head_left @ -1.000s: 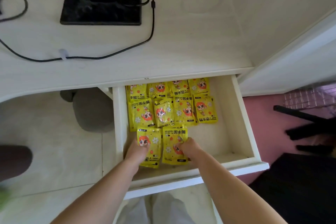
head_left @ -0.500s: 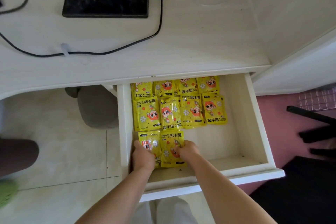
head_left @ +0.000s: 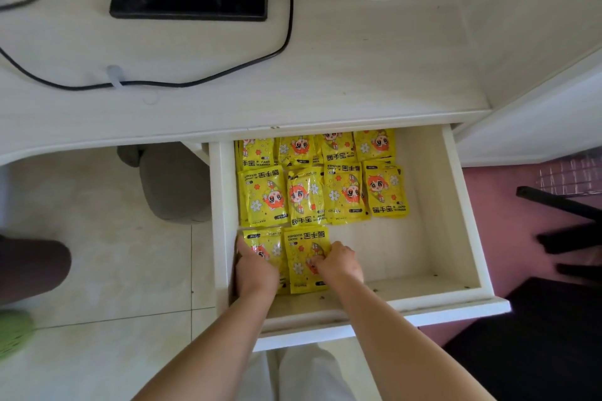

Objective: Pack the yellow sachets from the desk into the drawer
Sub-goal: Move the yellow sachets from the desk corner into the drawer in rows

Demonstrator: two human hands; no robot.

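Yellow sachets (head_left: 306,195) are filling the back of the drawer (head_left: 456,205) in rows; we are seating two at front left. Right hand (head_left: 338,265) fingers (head_left: 317,260) are pinching one, left hand (head_left: 255,270) is covering the other, grip unclear. Next, likely: releasing both, checking the table (head_left: 325,75).
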